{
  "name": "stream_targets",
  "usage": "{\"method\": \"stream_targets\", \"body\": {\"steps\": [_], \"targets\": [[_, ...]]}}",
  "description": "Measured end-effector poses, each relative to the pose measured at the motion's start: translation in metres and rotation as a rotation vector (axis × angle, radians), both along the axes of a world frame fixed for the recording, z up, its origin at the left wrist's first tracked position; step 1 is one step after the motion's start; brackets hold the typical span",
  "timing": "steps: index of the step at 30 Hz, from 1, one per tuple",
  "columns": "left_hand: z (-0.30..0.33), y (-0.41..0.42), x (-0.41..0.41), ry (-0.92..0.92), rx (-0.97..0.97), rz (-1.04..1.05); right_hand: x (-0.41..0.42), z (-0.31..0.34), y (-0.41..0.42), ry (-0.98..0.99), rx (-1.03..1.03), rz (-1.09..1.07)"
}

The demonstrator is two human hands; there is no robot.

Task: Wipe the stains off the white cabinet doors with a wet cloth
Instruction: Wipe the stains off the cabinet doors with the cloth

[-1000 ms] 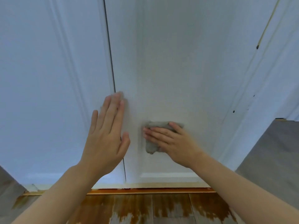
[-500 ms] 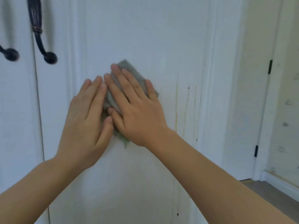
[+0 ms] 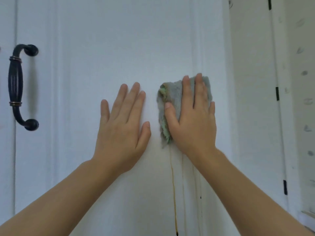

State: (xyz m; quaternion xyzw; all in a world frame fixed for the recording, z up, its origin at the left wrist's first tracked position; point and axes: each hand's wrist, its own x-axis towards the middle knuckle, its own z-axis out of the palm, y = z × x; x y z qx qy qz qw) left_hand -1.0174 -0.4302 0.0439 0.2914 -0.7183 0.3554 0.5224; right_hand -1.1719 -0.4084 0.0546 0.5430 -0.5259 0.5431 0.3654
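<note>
Pressing a folded grey-green cloth [image 3: 172, 106] flat against the white cabinet door [image 3: 119, 40] with the right hand [image 3: 192, 123], fingers [image 3: 199, 92] stretched nearly straight over the fabric and thumb [image 3: 170, 114] laid across its lower half, pinning rather than gripping, probably so the whole damp face is bearing on the paint. Leaving the cloth's frayed green edge sticking out just left of the thumb and its top edge just above the fingertips.

Resting the left hand [image 3: 122, 123] bare on the door just beside the cloth, apart from it, fingers extended and slightly spread, holding nothing; likely bracing the door against the wiping pressure.

Sitting at the head of the stains: a thin yellow-brown drip line [image 3: 173, 193] running down from directly under the heel of the right hand, with fainter streaks [image 3: 196, 184] just right of it, below the wrist. Judging from this, starting the downward stroke along those drips, with most of them not yet wiped.

Hanging well off beyond the left hand, a dark curved handle [image 3: 18, 87], out of the wiping path.
</note>
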Motion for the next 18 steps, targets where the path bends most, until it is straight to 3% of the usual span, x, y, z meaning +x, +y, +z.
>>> {"method": "stream_targets", "body": {"steps": [4, 10, 13, 18], "targets": [[-0.031, 0.003, -0.007, -0.123, -0.029, 0.009, 0.003, -0.077, 0.000, -0.009, 0.012, -0.003], [-0.050, 0.005, 0.003, -0.216, -0.006, 0.049, -0.018, -0.169, 0.011, 0.155, 0.174, -0.133], [-0.050, 0.004, 0.012, -0.241, -0.001, 0.039, -0.016, -0.141, 0.010, 0.155, 0.152, -0.131], [-0.050, 0.002, 0.013, -0.230, -0.005, 0.008, 0.002, -0.031, 0.005, -0.001, 0.029, -0.074]]}}
